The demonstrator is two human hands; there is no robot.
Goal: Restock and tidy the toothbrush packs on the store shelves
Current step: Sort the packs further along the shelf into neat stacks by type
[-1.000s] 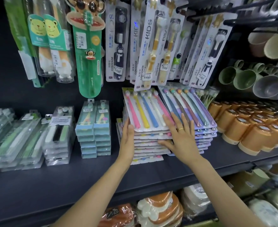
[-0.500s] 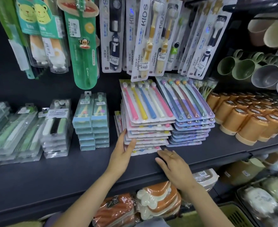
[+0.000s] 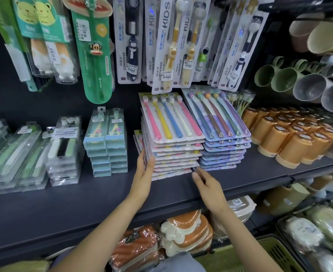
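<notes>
A stack of flat packs of pastel toothbrushes [image 3: 171, 122] lies on the dark shelf [image 3: 83, 197], beside a second stack with purple cards [image 3: 220, 122]. My left hand [image 3: 145, 171] presses its straight fingers against the left front corner of the pastel stack. Fingers extended, my right hand [image 3: 206, 183] reaches to the bottom front edge where the two stacks meet. Neither hand holds a pack.
Kids' toothbrush packs [image 3: 169, 46] hang from hooks above. Blue boxed packs [image 3: 105, 142] and clear boxed packs [image 3: 63, 150] stand to the left. Orange cups [image 3: 287, 138] fill the shelf's right side, mugs [image 3: 299, 83] hang above them. A green basket [image 3: 275, 254] sits below.
My right hand came off the top of the stacks and dropped to their bottom front edge. My left hand slid down the left side of the pastel stack.
</notes>
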